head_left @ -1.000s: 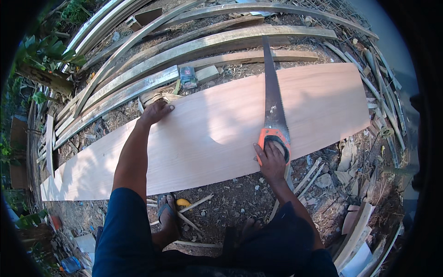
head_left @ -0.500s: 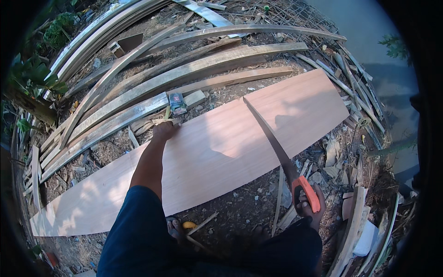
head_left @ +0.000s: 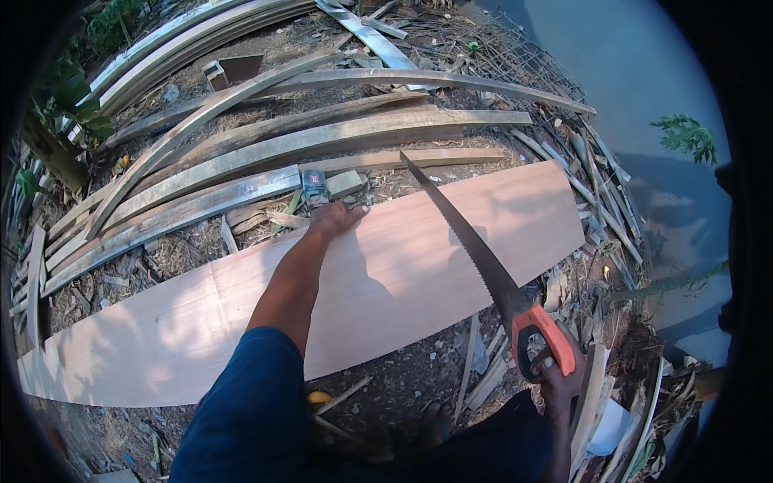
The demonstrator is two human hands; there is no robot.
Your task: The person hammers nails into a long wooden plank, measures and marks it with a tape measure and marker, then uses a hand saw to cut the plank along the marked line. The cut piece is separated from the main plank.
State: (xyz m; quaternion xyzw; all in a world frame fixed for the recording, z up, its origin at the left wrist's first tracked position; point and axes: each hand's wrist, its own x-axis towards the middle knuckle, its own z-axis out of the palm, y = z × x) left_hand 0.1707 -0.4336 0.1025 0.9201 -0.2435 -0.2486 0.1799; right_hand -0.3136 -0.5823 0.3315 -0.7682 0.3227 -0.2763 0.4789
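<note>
A long pale plywood strip (head_left: 419, 274) lies slantwise across the ground before me. My left hand (head_left: 334, 219) is closed on its far edge, thumb pointing right and the other fingers partly hidden. In my right hand (head_left: 560, 374), near the strip's near edge, is the orange and black handle of a handsaw (head_left: 477, 251). The toothed blade slants over the strip, its tip reaching past the far edge. Whether the teeth touch the wood I cannot tell. Just beyond my left hand sits a small dark package (head_left: 315, 187) beside a short wood block (head_left: 345, 183).
Several long timber beams (head_left: 322, 138) lie beyond the strip, with stacked boards (head_left: 193, 40) farther left. Grey water (head_left: 644, 72) borders the right side, next to a pile of sticks (head_left: 604, 177). More planks (head_left: 592, 402) lie near my right arm. A yellow object (head_left: 320, 398) rests by my feet.
My left hand has shifted right along the plywood's far edge. The handsaw has moved away from me, its tip now past that edge. The whole view has shifted slightly too.
</note>
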